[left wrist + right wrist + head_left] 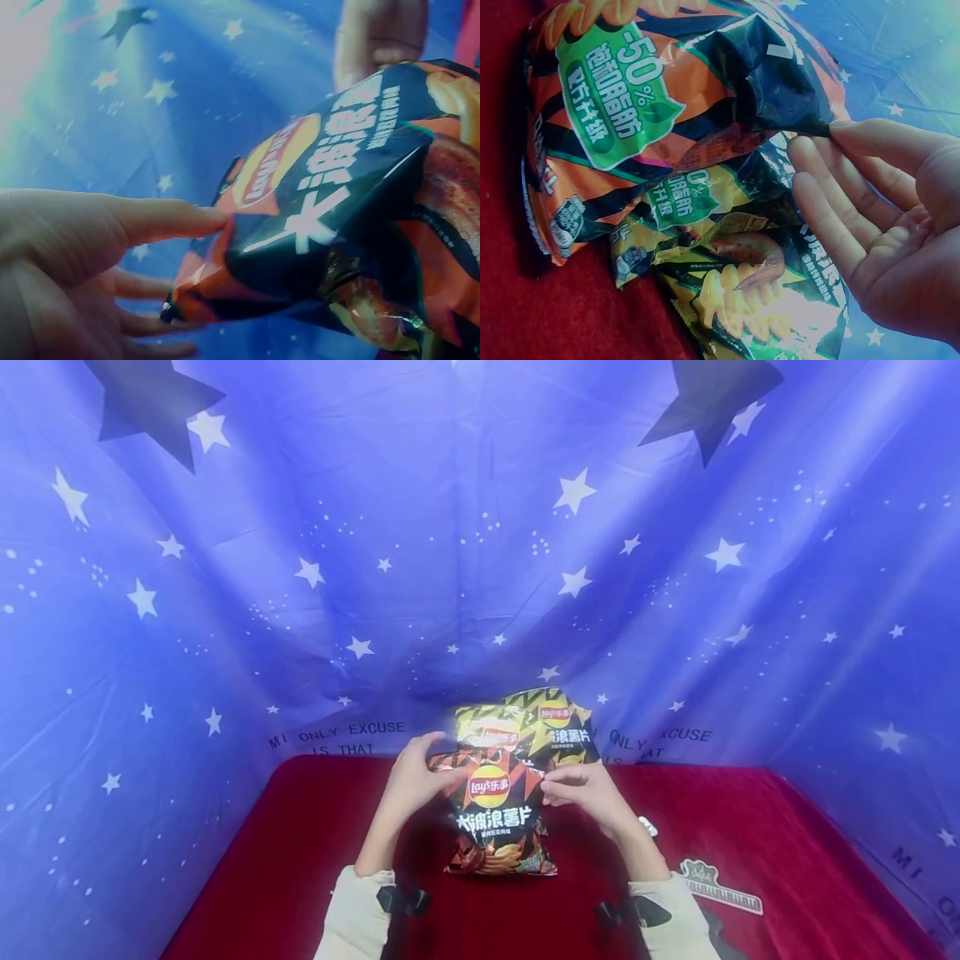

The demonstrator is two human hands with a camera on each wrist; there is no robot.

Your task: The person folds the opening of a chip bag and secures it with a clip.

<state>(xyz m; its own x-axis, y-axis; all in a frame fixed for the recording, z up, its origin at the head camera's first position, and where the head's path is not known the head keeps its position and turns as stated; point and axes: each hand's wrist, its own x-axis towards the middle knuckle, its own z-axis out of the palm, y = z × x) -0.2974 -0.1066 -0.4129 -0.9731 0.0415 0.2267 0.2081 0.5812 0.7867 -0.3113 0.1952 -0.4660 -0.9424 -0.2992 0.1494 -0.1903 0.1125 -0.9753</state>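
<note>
A red and black bag of potato chips [495,847] stands nearly upright between both hands. My left hand [412,781] holds its upper left edge, thumb [199,219] on the front and the other fingers partly hidden behind. At the opposite edge my right hand [588,792] pinches the bag between thumb [855,135] and fingertips. Close behind are two yellow and black chip bags: one [472,720] is partly covered by the red bag, the other [579,737] leans farther back to the right. The right wrist view shows the lower parts of these yellow bags [742,300].
Red cloth [300,860] covers the table. On its right side lie a white ruler-like piece with a piano-key pattern [723,892] and a small white item [647,827]. A blue star-printed curtain [450,568] hangs behind and along both sides.
</note>
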